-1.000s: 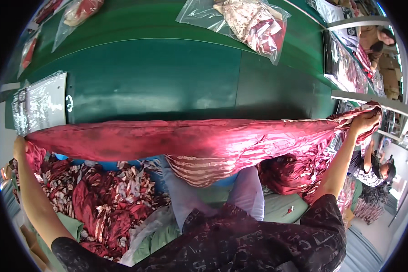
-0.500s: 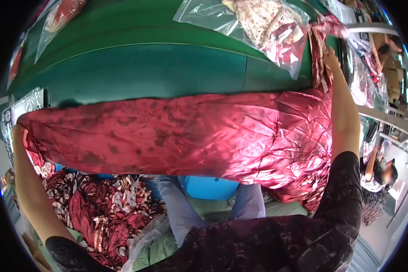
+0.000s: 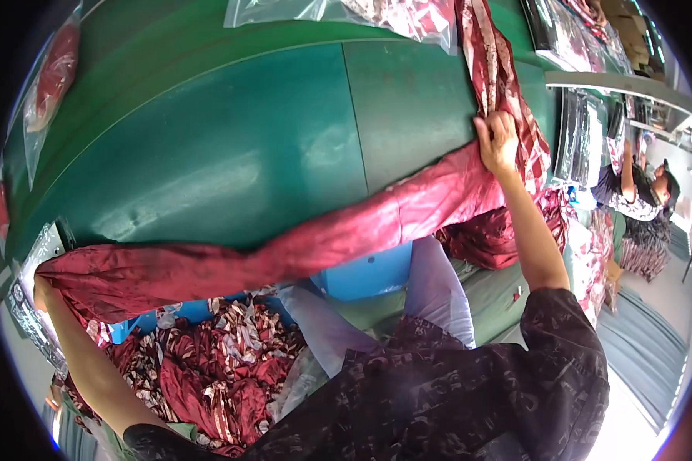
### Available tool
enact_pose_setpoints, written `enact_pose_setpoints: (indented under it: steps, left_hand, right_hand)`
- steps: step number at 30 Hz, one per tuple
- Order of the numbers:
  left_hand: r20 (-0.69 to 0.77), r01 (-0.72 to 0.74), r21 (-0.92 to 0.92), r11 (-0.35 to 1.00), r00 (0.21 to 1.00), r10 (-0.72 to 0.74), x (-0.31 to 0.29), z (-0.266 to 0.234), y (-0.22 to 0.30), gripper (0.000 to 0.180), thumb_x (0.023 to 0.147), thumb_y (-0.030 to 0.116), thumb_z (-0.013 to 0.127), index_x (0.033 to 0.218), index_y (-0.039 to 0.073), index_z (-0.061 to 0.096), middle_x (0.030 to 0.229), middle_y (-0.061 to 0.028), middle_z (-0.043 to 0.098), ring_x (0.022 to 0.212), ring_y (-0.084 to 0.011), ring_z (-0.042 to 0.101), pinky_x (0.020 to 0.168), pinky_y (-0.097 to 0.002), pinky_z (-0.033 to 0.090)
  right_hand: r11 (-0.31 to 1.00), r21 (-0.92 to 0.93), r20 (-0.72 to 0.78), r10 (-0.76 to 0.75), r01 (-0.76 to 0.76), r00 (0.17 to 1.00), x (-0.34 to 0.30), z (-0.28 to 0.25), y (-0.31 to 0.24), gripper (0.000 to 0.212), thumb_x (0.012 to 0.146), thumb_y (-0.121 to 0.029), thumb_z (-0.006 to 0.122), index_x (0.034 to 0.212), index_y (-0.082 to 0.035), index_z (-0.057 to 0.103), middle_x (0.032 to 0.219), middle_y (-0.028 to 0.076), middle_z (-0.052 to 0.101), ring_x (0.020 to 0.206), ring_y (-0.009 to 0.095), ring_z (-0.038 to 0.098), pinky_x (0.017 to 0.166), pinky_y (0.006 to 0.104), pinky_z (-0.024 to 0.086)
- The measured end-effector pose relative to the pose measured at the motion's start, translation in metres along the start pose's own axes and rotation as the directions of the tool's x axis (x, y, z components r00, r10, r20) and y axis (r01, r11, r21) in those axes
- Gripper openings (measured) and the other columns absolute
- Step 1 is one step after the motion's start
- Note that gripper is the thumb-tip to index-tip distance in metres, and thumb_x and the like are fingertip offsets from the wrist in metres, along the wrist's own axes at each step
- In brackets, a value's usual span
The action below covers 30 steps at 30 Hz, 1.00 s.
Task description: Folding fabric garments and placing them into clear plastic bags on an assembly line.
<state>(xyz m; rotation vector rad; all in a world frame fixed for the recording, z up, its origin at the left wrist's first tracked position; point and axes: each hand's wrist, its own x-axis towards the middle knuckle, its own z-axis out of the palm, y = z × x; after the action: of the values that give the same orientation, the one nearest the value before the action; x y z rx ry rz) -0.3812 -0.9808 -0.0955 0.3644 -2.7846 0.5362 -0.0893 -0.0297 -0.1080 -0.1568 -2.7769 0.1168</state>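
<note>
Cloth (image 3: 307, 250) gleams red, creased; pale stripes mark one end.

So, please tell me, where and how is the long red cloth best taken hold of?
Probably near both sides, coming from the person's side of the green table, as the left hand and right hand hold it. The red cloth is soft and stretches as a long band between them, so a single middle grip would likely let both sides droop.
</note>
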Motion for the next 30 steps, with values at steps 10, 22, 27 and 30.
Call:
enact_pose_setpoints:
  steps: [10, 22, 27, 30]
  left_hand:
    - [-0.125, 0.217, -0.116, 0.969, 0.965, -0.231, 0.131, 0.165, -0.231, 0.035, 0.086, 0.028, 0.051, 0.105, 0.004, 0.069, 0.101, -0.0203, 0.071, 0.089, -0.0415, 0.068, 0.077, -0.0500, 0.054]
    - [-0.215, 0.401, -0.352, 0.845, 0.844, -0.491, 0.181, 0.266, -0.060, 0.040, 0.081, 0.031, 0.055, 0.105, 0.004, 0.072, 0.102, -0.0202, 0.072, 0.090, -0.0408, 0.068, 0.080, -0.0482, 0.054]
    - [-0.292, 0.454, -0.419, 0.786, 0.753, -0.590, 0.165, 0.180, -0.024, 0.042, 0.079, 0.032, 0.057, 0.104, 0.004, 0.073, 0.102, -0.0202, 0.073, 0.091, -0.0404, 0.068, 0.081, -0.0474, 0.054]
    - [-0.387, 0.459, -0.476, 0.751, 0.657, -0.647, 0.177, 0.066, -0.029, 0.043, 0.078, 0.033, 0.058, 0.104, 0.004, 0.074, 0.102, -0.0202, 0.073, 0.091, -0.0402, 0.069, 0.081, -0.0469, 0.054]
  right_hand:
    - [0.945, -0.284, -0.131, 0.130, -0.163, 0.983, 0.153, 0.029, 0.061, 0.041, 0.098, -0.048, 0.055, 0.082, -0.011, 0.061, 0.072, 0.016, 0.067, 0.064, 0.042, 0.063, 0.056, 0.0493, 0.049]
    - [0.913, -0.306, 0.174, 0.333, -0.271, 0.927, 0.233, 0.084, 0.079, 0.044, 0.099, -0.052, 0.047, 0.120, -0.014, 0.057, 0.122, 0.017, 0.064, 0.106, 0.044, 0.061, 0.087, 0.0530, 0.050]
    - [0.984, -0.152, -0.195, 0.067, -0.098, 0.978, 0.178, 0.087, 0.030, 0.038, 0.102, -0.036, 0.052, 0.133, -0.016, 0.057, 0.122, 0.011, 0.064, 0.108, 0.039, 0.061, 0.092, 0.0476, 0.048]
    - [0.975, -0.049, -0.161, 0.204, -0.215, 0.966, 0.172, 0.104, 0.015, 0.038, 0.100, -0.039, 0.054, 0.127, -0.013, 0.062, 0.122, 0.014, 0.063, 0.109, 0.037, 0.061, 0.095, 0.0440, 0.047]
